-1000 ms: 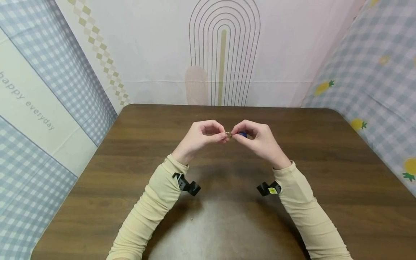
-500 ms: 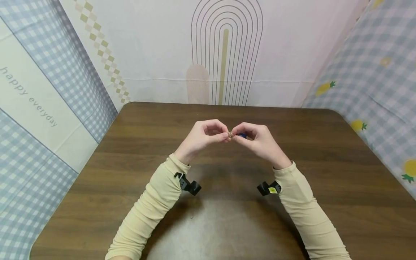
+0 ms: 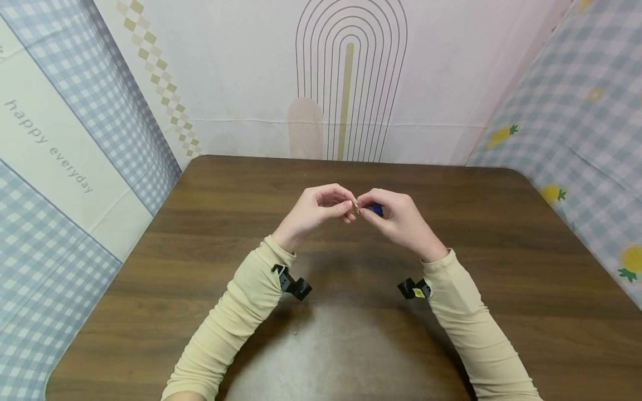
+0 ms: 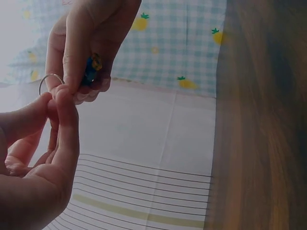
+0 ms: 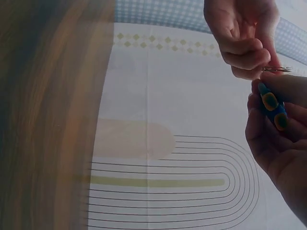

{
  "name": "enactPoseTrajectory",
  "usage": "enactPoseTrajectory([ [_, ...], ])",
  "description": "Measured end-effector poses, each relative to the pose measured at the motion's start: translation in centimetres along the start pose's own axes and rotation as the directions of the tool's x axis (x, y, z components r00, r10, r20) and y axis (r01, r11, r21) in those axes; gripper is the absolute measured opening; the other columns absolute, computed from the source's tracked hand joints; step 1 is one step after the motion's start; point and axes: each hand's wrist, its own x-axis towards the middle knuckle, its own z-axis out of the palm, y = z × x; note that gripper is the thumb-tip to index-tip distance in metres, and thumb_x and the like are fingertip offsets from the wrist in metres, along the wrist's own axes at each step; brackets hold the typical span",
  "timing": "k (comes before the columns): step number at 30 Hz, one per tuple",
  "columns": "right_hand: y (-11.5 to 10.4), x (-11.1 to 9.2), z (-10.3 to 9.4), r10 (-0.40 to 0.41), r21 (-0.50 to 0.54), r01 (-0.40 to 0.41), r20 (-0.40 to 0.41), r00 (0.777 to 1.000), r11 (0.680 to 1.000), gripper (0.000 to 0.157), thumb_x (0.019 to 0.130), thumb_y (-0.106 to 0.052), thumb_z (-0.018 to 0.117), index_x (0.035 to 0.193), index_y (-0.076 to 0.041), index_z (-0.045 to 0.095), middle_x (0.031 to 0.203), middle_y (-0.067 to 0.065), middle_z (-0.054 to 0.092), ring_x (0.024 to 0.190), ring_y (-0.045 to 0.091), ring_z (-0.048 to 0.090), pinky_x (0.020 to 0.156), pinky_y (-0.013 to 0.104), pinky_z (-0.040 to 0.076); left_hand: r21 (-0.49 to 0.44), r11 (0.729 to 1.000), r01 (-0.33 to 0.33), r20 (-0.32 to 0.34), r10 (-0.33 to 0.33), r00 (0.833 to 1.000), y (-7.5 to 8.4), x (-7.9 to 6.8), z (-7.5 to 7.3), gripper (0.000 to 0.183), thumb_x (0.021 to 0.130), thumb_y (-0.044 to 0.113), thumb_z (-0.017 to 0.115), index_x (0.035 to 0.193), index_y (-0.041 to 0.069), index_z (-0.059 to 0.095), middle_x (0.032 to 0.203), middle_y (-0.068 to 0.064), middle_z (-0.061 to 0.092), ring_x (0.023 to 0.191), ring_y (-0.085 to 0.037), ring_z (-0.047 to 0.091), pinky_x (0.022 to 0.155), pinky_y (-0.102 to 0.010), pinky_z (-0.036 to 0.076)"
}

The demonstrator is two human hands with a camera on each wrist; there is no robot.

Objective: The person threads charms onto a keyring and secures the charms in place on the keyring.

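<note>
Above the table, in the head view, my left hand (image 3: pixel 313 214) and right hand (image 3: pixel 401 220) meet fingertip to fingertip. Between them is a thin metal key ring (image 4: pixel 51 74), pinched by the left thumb and index finger and standing up past the fingertips in the left wrist view. The right thumb and index finger pinch right at the ring's other side. A small blue charm with yellow-orange and green spots (image 5: pixel 274 108) hangs within the curl of the right fingers, partly covered by them. How the charm joins the ring is hidden by the fingertips.
The brown wooden table (image 3: pixel 225 223) lies under both forearms. A white cloth with printed arches (image 3: pixel 431 83) hangs behind it, with checked cloths (image 3: pixel 567 139) at the sides. Black wrist cameras (image 3: pixel 301 288) sit on both sleeves.
The left hand has shifted slightly to the right, closer to the right fingertips. The key ring has turned from lying flat to a steeper tilt, and more of the blue charm shows.
</note>
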Motion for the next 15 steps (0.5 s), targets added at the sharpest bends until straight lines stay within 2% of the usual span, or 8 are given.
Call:
enactPoseTrajectory([
  [3, 0.07, 0.03, -0.03, 0.002, -0.033, -0.003, -0.008, 1.000, 0.999, 0.011, 0.083, 0.000, 0.073, 0.091, -0.004, 0.069, 0.086, 0.004, 0.069, 0.076, 0.011, 0.058, 0.072, 0.018, 0.047, -0.009, 0.999, 0.036, 0.008, -0.036, 0.999, 0.01, -0.01, 0.20, 0.014, 0.094, 0.007, 0.061, 0.104, -0.003, 0.060, 0.090, -0.007, 0.069, 0.082, -0.018, 0.070, 0.087, -0.043, 0.057],
  [6, 0.21, -0.04, 0.02, 0.011, -0.035, -0.011, -0.010, 1.000, 0.999, 0.010, 0.083, -0.001, 0.073, 0.090, -0.005, 0.069, 0.085, 0.005, 0.068, 0.076, 0.011, 0.058, 0.073, 0.018, 0.047, -0.032, 0.997, 0.067, -0.002, -0.067, 0.998, -0.08, -0.07, 0.42, 0.012, 0.092, 0.006, 0.064, 0.101, -0.001, 0.058, 0.089, -0.007, 0.068, 0.083, -0.017, 0.071, 0.087, -0.039, 0.058],
  [8, 0.31, -0.02, 0.02, 0.014, -0.036, -0.014, -0.015, 1.000, 0.999, 0.009, 0.083, -0.001, 0.073, 0.090, -0.005, 0.069, 0.085, 0.005, 0.068, 0.076, 0.011, 0.059, 0.072, 0.020, 0.048, -0.047, 0.997, 0.068, -0.020, -0.069, 0.997, -0.14, -0.05, 0.52, 0.015, 0.090, 0.002, 0.065, 0.101, -0.003, 0.057, 0.086, -0.005, 0.068, 0.080, -0.014, 0.070, 0.084, -0.036, 0.059],
  [15, 0.66, 0.07, -0.05, 0.003, -0.050, -0.004, -0.024, 1.000, 0.999, 0.014, 0.083, -0.001, 0.073, 0.097, -0.004, 0.071, 0.092, 0.007, 0.072, 0.083, 0.016, 0.066, 0.076, 0.032, 0.054, -0.106, 0.993, 0.051, -0.102, -0.062, 0.993, -0.10, 0.18, 0.56, 0.026, 0.088, -0.006, 0.064, 0.111, -0.010, 0.054, 0.084, -0.006, 0.070, 0.071, -0.012, 0.071, 0.082, -0.039, 0.059],
])
